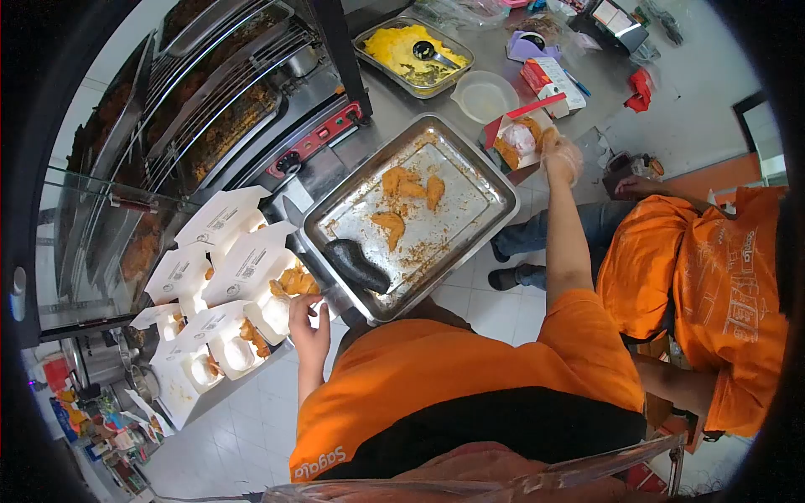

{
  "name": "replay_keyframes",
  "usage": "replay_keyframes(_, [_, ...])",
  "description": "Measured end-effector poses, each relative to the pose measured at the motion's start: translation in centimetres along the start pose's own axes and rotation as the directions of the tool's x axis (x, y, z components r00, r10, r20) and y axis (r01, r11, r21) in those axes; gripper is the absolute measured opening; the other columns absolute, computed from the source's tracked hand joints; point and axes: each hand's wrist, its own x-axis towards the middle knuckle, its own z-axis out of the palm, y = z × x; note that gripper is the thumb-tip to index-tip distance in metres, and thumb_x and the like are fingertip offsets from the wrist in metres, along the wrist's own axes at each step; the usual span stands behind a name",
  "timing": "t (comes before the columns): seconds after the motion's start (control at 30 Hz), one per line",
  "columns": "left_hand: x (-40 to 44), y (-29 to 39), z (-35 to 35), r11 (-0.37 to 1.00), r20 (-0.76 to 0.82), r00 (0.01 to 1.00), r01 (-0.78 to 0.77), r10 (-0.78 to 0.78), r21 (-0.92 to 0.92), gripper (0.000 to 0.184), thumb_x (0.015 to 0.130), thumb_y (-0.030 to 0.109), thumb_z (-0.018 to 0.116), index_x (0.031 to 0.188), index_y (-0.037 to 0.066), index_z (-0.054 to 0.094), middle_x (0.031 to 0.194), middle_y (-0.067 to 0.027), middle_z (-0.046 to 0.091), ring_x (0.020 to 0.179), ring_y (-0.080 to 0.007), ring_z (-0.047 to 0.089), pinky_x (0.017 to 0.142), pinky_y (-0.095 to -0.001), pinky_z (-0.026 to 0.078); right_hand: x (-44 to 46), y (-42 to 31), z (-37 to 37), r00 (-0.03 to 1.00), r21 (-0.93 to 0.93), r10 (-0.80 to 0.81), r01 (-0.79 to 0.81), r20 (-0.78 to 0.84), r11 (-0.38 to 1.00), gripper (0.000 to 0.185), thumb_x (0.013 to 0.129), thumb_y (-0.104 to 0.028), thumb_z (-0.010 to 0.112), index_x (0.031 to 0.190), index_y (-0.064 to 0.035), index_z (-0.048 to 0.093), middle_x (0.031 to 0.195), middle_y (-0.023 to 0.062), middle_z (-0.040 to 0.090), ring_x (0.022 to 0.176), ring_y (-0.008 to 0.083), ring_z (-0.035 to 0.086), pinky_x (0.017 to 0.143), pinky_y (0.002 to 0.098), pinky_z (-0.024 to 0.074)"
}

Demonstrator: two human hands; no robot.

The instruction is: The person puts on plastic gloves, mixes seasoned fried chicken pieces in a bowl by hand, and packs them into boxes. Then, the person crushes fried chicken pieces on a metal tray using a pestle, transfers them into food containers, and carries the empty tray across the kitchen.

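Observation:
My right hand (562, 159), in a clear plastic glove, is closed around a piece of fried chicken (547, 140) at the edge of a red-and-white box (513, 134). White rice and more chicken show inside that box. My left hand (310, 334) is beside the nearest open white meal boxes (243, 277), its fingers slightly apart and nothing visible between them. Several of these boxes hold rice and fried chicken (293, 280). Between my hands lies a metal tray (495, 201) with crumbs, several chicken pieces (404, 183) and black-handled tongs or a similar tool (357, 264).
A glass-fronted warmer (226, 126) with racks stands at the left. Behind the tray are a pan of yellow food (411, 52) with a black ladle and a clear plastic bowl (486, 94). A co-worker in an orange shirt (721, 260) stands at the right.

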Motion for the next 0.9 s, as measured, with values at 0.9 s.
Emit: replay_keyframes(0.9, [-6.5, -6.2, -10.7, 0.995, -0.052, 0.998, 0.037, -0.042, -0.094, 0.012, 0.077, -0.003, 0.063, 0.088, 0.002, 0.059, 0.086, -0.0070, 0.056, 0.065, -0.0151, 0.046, 0.058, -0.0265, 0.039, -28.3, -13.6, -8.8, 0.732, 0.409, -0.626, 0.502, 0.268, 0.762, 0.027, 0.073, -0.024, 0.064, 0.093, -0.0062, 0.061, 0.093, 0.0163, 0.060, 0.083, 0.0343, 0.059, 0.071, 0.0428, 0.0481])
